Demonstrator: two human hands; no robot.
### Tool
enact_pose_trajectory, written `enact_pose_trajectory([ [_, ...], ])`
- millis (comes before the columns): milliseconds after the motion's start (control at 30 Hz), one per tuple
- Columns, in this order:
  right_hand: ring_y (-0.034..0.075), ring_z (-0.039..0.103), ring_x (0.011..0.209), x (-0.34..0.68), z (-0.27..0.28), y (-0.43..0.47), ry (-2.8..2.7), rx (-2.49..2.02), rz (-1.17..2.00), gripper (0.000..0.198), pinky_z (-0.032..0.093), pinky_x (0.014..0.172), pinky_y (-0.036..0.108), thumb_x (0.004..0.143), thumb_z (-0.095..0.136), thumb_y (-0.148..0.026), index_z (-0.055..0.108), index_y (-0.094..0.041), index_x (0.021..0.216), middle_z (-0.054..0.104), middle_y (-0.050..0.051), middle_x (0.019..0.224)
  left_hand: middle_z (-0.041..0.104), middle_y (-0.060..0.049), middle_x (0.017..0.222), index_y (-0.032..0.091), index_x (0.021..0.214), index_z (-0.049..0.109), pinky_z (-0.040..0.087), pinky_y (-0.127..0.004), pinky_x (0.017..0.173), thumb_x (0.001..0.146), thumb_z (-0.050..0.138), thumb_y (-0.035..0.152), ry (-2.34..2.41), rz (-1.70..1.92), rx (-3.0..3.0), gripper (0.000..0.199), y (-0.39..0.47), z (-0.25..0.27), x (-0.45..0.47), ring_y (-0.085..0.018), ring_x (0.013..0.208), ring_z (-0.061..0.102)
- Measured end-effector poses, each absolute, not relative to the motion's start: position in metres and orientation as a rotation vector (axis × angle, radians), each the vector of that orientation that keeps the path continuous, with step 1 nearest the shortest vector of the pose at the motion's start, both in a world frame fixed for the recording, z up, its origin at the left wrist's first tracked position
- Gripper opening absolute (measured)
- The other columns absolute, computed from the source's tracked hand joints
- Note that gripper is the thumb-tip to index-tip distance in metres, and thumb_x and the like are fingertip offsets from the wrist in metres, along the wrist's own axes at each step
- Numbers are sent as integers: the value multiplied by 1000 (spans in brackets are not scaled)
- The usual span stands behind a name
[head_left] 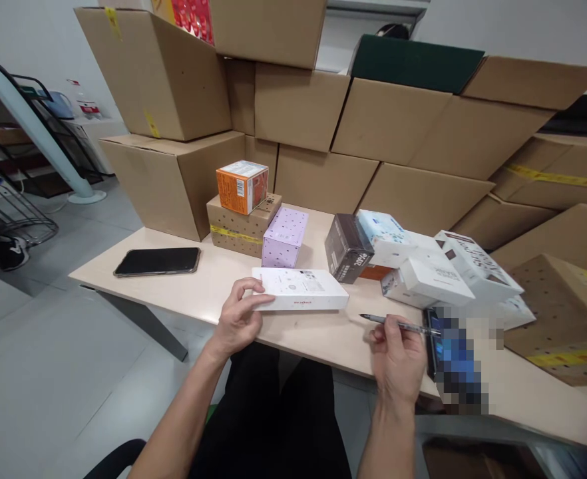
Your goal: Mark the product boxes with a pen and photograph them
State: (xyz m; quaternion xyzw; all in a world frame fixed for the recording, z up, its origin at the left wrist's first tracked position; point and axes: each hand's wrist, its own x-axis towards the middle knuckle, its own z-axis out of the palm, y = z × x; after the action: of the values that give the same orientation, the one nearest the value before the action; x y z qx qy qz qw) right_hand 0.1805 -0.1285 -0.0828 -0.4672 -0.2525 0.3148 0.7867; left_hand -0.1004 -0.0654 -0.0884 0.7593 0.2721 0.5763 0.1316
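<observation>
My left hand (241,313) grips the left end of a flat white box (306,291), thumb on top, at the table's front edge. Small print and a label show on the box's upper face. To the right, my right hand (397,352) pinches a pen (400,324), its dark tip pointing left toward the box without touching it. A lilac box (284,239) stands just behind the white one. A dark brown box (348,247) sits to its right rear. Close to my right hand lies a phone-like device (430,342), mostly blurred out.
A black phone (158,261) lies at the table's left. An orange box (243,187) rests on a small cardboard carton (236,226). Several white boxes (427,281) are heaped at the right. Large cartons (303,110) form a wall behind the table (313,336).
</observation>
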Motion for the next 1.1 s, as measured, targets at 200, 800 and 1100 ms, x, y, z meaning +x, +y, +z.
enact_pose_trajectory([
  [200,7,48,47,182,-80,-132,-534,-1002,700,32,42,46,21,76,76,-39,51,-21,84,56,-8,57,49,-7,104,23,110,65,54,-46,94,70,46,-5,917,1439,2487,53,-75,-89,-101,-23,108,51],
  [800,12,59,61,132,-44,-69,-1113,-1175,715,31,49,54,23,90,56,-49,59,-20,98,68,1,76,70,-8,101,21,110,63,53,-42,87,85,58,13,1128,1536,2623,27,-97,-70,-40,-25,98,63],
  [1100,13,61,60,130,-55,-67,-1263,-1404,652,32,51,58,25,91,50,-50,59,-20,99,69,2,78,68,-13,121,14,123,61,46,-47,89,90,60,32,1415,1215,2788,37,-100,-88,-15,-33,109,61],
])
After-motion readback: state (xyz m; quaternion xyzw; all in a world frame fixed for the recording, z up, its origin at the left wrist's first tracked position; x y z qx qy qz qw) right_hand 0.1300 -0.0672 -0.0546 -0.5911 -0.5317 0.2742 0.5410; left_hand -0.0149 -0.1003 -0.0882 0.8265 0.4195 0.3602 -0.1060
